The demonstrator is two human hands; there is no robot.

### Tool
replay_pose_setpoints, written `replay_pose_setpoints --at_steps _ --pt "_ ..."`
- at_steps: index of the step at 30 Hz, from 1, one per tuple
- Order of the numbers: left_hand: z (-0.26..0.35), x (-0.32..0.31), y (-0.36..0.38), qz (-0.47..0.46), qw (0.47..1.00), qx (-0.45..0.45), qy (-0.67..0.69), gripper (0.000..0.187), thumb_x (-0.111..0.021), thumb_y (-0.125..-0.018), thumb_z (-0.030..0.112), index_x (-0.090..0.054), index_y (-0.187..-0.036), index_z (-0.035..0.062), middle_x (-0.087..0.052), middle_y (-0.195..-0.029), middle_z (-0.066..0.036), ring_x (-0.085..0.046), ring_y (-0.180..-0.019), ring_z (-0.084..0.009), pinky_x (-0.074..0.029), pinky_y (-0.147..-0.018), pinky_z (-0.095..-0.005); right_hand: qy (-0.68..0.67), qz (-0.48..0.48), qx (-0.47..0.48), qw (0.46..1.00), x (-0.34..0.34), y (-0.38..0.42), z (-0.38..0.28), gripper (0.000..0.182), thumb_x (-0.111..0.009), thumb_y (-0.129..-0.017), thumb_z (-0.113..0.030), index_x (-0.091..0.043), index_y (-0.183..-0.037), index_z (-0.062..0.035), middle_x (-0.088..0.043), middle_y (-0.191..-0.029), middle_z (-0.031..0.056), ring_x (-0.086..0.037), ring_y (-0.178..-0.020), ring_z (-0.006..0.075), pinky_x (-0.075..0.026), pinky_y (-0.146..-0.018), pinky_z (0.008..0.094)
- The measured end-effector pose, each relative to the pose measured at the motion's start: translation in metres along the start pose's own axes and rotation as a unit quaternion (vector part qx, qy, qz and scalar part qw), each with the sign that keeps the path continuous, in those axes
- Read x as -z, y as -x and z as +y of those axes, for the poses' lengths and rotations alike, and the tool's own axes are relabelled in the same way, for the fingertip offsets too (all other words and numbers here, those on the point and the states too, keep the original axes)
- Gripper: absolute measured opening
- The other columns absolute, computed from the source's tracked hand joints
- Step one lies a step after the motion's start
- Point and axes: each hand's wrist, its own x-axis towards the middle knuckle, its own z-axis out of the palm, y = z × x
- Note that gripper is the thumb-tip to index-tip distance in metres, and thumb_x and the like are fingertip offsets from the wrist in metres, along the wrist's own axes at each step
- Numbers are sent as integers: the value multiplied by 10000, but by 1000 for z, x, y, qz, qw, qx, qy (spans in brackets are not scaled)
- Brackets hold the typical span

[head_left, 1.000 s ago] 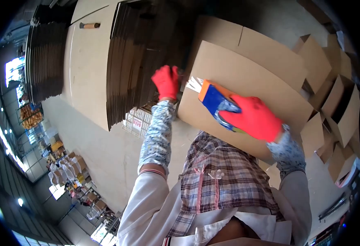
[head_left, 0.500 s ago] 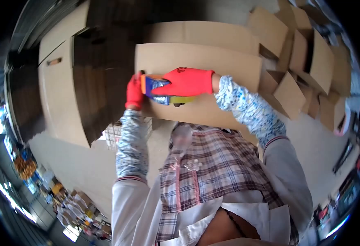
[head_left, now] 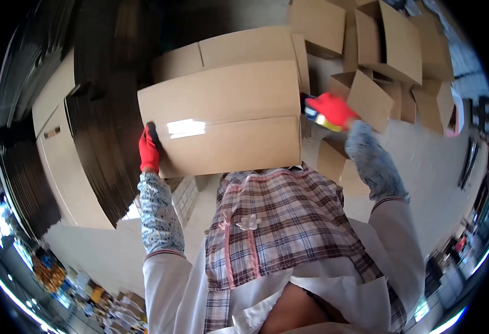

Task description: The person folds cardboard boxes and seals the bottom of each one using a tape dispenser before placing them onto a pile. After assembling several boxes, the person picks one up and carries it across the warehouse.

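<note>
A cardboard box [head_left: 228, 89] lies in front of me with its upper flaps meeting along a seam. A glossy strip of tape [head_left: 186, 128] crosses that seam near the left end. Gloved in red, my left hand [head_left: 149, 149] grips the box at its left edge, the dark fingertips on the top. My right hand [head_left: 335, 110], in a matching red glove, is closed around a tape dispenser [head_left: 316, 115] just beyond the box's right edge. Part of the dispenser is hidden under the glove.
Stacks of flattened cardboard [head_left: 97, 145] stand close on my left. Several open cardboard boxes [head_left: 372, 103] are piled at the right and far right. Concrete floor [head_left: 102, 250] shows on both sides of me.
My right hand has carried the tape dispenser from the box's left end to beyond its right edge. The shiny strip and the seam now show. My left hand stays at the left edge.
</note>
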Motion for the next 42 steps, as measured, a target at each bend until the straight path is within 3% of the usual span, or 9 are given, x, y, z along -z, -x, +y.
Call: replay_pose_setpoints --at_steps 10,15,19,20,21,23,30,32,42 --pt "-64 24 -39 -161 906 204 336 632 -364 -977 515 -411 -1377 28 -484 -1343 -94 -478 -1180 -218 -372 -1027 -337 -154 481 -113 856 -146 -71 -4 387 -458 -934 -298 -532 -1133 25 -591 -1061 265 -574 -991 384 -459 -837 424" --pt "-132 -19 4 -243 868 314 300 643 -357 -973 523 -397 -1391 35 -426 -1399 -119 -412 -1259 -232 -359 -1049 -360 -312 187 -216 906 -181 61 56 476 -469 -941 -420 -546 -1226 -46 -656 -864 194 -630 -830 346 -490 -776 439" --pt "-140 -176 -1 -511 848 12 138 653 -352 -970 529 -386 -1403 41 -379 -1445 -140 -359 -1322 -242 -348 -1066 -378 -882 63 -273 378 -240 165 93 445 -463 -908 -518 -600 -970 -99 -620 -671 66 -606 -561 267 -514 -555 422" --pt "-42 -215 33 -382 807 381 241 625 -419 -975 457 -352 -1412 15 -475 -1365 -116 -439 -1263 -200 -352 -1059 -343 -902 40 -256 345 -255 176 97 425 -462 -911 -502 -604 -960 -105 -622 -676 77 -609 -574 268 -516 -565 418" --pt "-4 -233 52 -536 824 -3 186 494 -465 -965 292 -399 -1405 76 -367 -1462 -140 -349 -1337 -211 -313 -1087 -361 -864 30 -300 403 -264 179 90 419 -465 -916 -484 -608 -957 -92 -625 -681 82 -614 -581 263 -517 -570 412" --pt "39 -247 64 -629 750 -60 196 446 -455 -973 258 -444 -1374 63 -375 -1458 -134 -299 -1374 -224 -235 -1123 -315 -795 44 -360 487 -272 172 81 388 -509 -917 -438 -609 -970 -67 -635 -714 99 -626 -583 262 -528 -555 406" --pt "-176 -128 -26 -65 983 137 -101 707 -616 -857 460 -424 -1355 -4 -403 -1403 -232 -384 -1306 -346 -317 -1079 -395 -594 213 -402 664 -233 11 61 433 -566 -911 -353 -575 -1081 45 -663 -875 129 -662 -741 227 -517 -651 316" --pt "-273 -68 -51 79 961 200 -172 761 -613 -846 512 -428 -1342 -35 -407 -1401 -243 -408 -1290 -334 -321 -1076 -390 -316 571 -221 725 -216 -50 64 535 -590 -876 -441 -549 -1114 36 -646 -1005 175 -635 -911 305 -499 -773 370" --pt "-255 3 25 17 962 184 -203 597 -404 -980 386 -371 -1368 -67 -459 -1368 -229 -428 -1289 -314 -320 -1066 -341 -214 196 -318 902 -180 -61 181 573 -546 -873 -529 -667 -972 23 -680 -811 130 -644 -678 232 -497 -644 357"
